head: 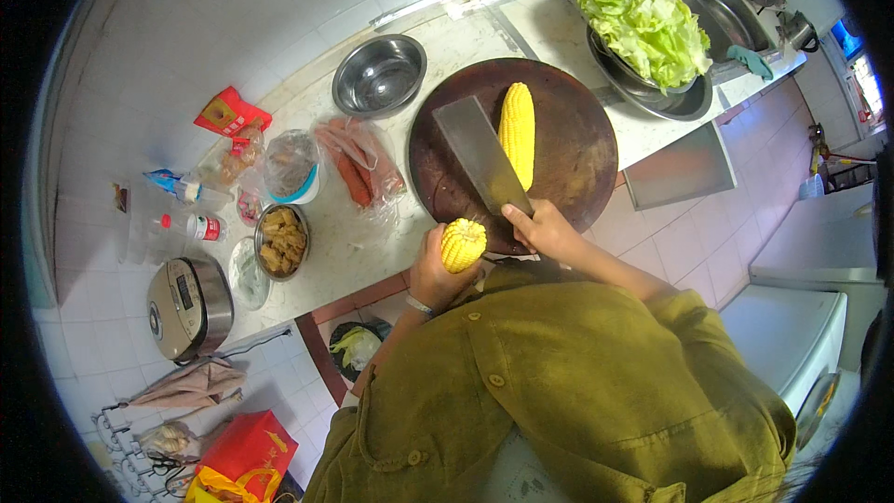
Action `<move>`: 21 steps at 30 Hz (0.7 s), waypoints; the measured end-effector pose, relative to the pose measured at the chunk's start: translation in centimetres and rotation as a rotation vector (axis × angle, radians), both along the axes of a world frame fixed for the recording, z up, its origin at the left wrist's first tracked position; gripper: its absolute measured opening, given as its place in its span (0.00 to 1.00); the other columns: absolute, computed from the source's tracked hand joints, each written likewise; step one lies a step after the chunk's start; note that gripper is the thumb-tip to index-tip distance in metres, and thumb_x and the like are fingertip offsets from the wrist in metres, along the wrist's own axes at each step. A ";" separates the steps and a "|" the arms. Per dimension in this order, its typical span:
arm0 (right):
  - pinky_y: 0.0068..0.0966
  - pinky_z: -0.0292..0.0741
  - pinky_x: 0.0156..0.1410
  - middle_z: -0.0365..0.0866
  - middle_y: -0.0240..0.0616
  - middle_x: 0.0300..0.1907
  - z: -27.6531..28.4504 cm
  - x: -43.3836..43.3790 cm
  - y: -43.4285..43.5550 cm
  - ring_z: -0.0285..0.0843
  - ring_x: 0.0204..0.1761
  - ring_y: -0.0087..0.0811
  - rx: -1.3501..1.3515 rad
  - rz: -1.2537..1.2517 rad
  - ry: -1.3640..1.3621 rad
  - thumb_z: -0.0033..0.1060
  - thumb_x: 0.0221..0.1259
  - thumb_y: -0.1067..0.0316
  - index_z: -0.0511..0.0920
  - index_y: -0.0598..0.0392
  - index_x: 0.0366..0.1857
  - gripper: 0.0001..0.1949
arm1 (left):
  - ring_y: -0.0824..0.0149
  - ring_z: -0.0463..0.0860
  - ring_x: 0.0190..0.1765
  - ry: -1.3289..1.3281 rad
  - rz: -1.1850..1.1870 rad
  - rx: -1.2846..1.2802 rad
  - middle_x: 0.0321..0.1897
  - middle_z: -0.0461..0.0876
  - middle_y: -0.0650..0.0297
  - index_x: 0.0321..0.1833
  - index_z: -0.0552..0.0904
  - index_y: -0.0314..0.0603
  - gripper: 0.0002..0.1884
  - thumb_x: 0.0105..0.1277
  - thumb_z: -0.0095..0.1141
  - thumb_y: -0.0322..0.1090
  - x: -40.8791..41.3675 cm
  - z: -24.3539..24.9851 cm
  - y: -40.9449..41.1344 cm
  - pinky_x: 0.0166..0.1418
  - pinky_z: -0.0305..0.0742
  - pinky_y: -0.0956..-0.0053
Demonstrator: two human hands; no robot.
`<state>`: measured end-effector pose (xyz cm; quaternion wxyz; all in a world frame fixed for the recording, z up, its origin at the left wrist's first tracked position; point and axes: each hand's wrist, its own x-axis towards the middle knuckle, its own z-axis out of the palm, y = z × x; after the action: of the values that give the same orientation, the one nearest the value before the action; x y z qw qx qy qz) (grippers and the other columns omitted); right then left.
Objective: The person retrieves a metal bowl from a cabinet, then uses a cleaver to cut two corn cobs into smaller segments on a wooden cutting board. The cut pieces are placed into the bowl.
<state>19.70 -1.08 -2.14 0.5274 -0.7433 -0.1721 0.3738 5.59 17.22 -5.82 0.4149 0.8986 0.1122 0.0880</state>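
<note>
My left hand [433, 274] grips a yellow corn cob [462, 246], its flat end facing up, just off the near edge of a round dark wooden chopping board [580, 133]. In my right hand [545, 229] is the handle of a Chinese cleaver [478, 150]. Its broad blade reaches over the board, pointing away from me to the upper left. A second husked corn cob [517, 129] lies lengthwise on the board, to the right of the blade. The blade overlaps the lower part of that cob in view; whether they touch I cannot tell.
Left of the board are a steel bowl [380, 75], a plastic bag of carrots [356, 161], a bowl of brown food pieces [281, 242] and a rice cooker [190, 309]. At the upper right, lettuce leaves [642, 28] fill a bowl near the sink [726, 14]. A cabinet door [681, 166] stands out below the counter.
</note>
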 end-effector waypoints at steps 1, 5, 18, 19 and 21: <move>0.29 0.70 0.27 0.72 0.35 0.16 0.3 -0.1 -0.2 0.71 0.18 0.27 0.018 0.019 -0.012 0.46 0.72 0.50 0.73 0.62 0.25 0.24 | 0.54 0.79 0.52 -0.003 -0.011 0.034 0.49 0.76 0.52 0.60 0.67 0.34 0.37 0.48 0.74 0.35 0.1 -0.1 0.0 0.55 0.74 0.65; 0.30 0.71 0.30 0.74 0.35 0.18 1.4 0.1 -0.4 0.73 0.22 0.27 0.014 0.073 -0.003 0.47 0.72 0.49 0.75 0.63 0.26 0.24 | 0.54 0.78 0.53 -0.049 -0.003 0.072 0.49 0.75 0.52 0.60 0.67 0.34 0.38 0.48 0.74 0.37 0.5 -0.2 0.1 0.55 0.74 0.64; 0.37 0.75 0.37 0.78 0.50 0.24 1.2 -0.3 -1.4 0.80 0.28 0.41 0.027 -0.131 -0.203 0.47 0.71 0.51 0.77 0.65 0.38 0.21 | 0.47 0.80 0.49 0.198 0.038 0.011 0.47 0.79 0.47 0.59 0.65 0.38 0.39 0.48 0.71 0.47 3.2 -0.2 3.3 0.52 0.74 0.58; 0.34 0.75 0.35 0.77 0.45 0.22 1.6 -0.1 -1.9 0.79 0.27 0.35 0.018 -0.190 -0.138 0.46 0.72 0.50 0.76 0.66 0.36 0.23 | 0.47 0.80 0.49 0.194 0.054 0.074 0.47 0.78 0.46 0.59 0.64 0.38 0.39 0.48 0.71 0.47 3.9 0.4 3.9 0.52 0.74 0.58; 0.29 0.72 0.29 0.73 0.35 0.18 2.2 -0.1 -2.7 0.74 0.21 0.28 0.000 -0.224 -0.115 0.45 0.72 0.47 0.74 0.63 0.31 0.25 | 0.48 0.80 0.47 0.186 0.088 0.078 0.44 0.78 0.47 0.57 0.66 0.35 0.38 0.48 0.72 0.43 5.4 1.0 5.4 0.51 0.74 0.60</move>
<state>19.62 -3.77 0.05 0.5553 -0.7780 -0.1178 0.2692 10.99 22.63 -4.86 0.3632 0.9125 0.1863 0.0265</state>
